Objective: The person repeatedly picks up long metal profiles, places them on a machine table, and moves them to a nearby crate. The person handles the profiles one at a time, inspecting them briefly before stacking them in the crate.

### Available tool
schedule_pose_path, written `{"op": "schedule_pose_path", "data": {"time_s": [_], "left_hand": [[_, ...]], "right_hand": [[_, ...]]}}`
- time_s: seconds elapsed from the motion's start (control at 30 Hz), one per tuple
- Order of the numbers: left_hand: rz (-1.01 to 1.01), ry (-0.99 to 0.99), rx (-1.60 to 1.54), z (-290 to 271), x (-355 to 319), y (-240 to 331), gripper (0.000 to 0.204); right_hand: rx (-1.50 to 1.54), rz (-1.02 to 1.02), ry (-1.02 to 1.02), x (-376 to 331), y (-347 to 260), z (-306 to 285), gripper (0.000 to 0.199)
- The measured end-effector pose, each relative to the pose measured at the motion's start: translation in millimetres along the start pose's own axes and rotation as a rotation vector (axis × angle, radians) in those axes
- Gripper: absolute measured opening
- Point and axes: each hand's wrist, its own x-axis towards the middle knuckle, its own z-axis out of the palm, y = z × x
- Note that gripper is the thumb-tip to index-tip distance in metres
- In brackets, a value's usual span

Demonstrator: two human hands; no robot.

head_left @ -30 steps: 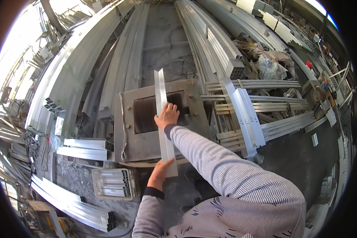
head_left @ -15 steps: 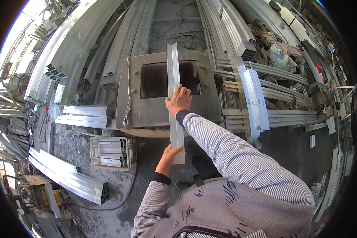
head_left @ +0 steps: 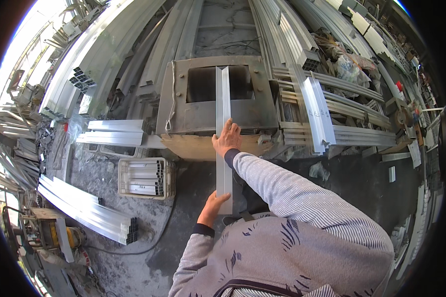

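Note:
A long, silvery aluminium profile [head_left: 224, 106] with a lengthwise groove points away from me, held in both hands. My left hand [head_left: 212, 208] is closed round its near end, thumb on top. Farther up, my right hand [head_left: 228, 137] grips it from above, with the thumb at the left edge and fingers over the top. Beyond my hands, the profile's far part passes over a grey metal machine housing [head_left: 183, 116] with a dark rectangular opening [head_left: 200, 85]. Its far tip is at the opening's far edge.
A wooden board [head_left: 191, 147] lines the housing's near side. Bundled aluminium tubes [head_left: 91, 213] and a crate [head_left: 121, 178] of short pieces lie on the left. On the right, upright profiles [head_left: 318, 114] lean against a rack [head_left: 354, 131]. Long bars are stacked beyond.
The profile has come back toward me with both hands still on it; its far tip no longer reaches past the housing's far edge. My view has shifted slightly.

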Motion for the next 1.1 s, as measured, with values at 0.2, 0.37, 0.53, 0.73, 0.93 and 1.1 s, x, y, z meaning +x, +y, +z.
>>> {"op": "schedule_pose_path", "data": {"time_s": [0.2, 0.37, 0.53, 0.73, 0.93, 1.1], "left_hand": [[-0.014, -0.005, -0.030, -8.6, -30.0, -26.1, 0.048], [-0.047, 0.057, -0.023, -17.3, -52.8, -52.7, 0.053], [-0.032, 0.058, -0.102, -14.8, -73.6, -42.1, 0.050], [-0.188, -0.195, -0.340, -24.7, -64.2, 39.5, 0.064], [0.040, 0.018, -0.111, 14.5, 39.6, 125.8, 0.069], [0.079, 0.480, 0.855, 42.6, 136.3, 211.0, 0.070]], "right_hand": [[0.038, -0.011, 0.026, -36.5, 1.7, 13.0, 0.097], [0.061, -0.046, -0.007, -70.6, -3.8, 22.4, 0.100], [0.264, -0.015, -0.161, -72.5, -15.1, 31.7, 0.099], [0.983, 0.156, -0.171, 1.0, -4.2, 36.1, 0.071], [1.078, 0.223, -0.208, 124.7, 16.0, 13.3, 0.047], [0.314, -0.296, 0.262, 212.1, -9.7, -8.1, 0.077]]}}
